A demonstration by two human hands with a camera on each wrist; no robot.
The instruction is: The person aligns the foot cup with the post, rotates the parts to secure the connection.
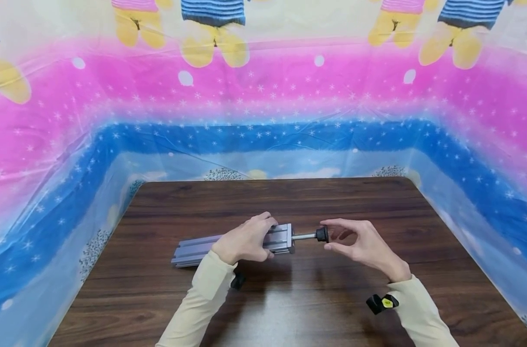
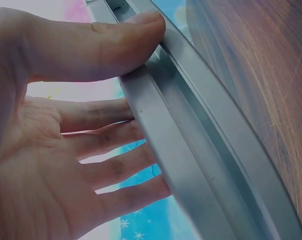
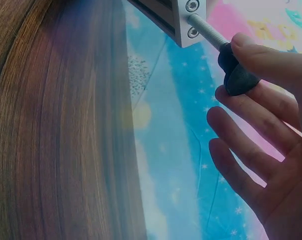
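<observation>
"Bar (image 1: 283, 237): how is it held?"

"The left hand (image 1: 245, 240) grips it, thumb near, fingers on the far side, likely to steady it. The right hand (image 1: 363, 245) pinches the knob (image 1: 322, 234) between thumb and fingers."

"Why there?"

"It caps the rod (image 1: 304, 236) jutting from the bar's end, probably the handiest hold."

"The bar's place?"

"Over the surface (image 1: 272, 197), patterned cloth (image 1: 263, 137) beyond."

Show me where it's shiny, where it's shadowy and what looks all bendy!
Head view: bright glare on the table's front, dark shadow below the left hand; left wrist view: the metal bar looks bowed, probably lens distortion; right wrist view: the cloth looks pale and washed out at top right.
</observation>
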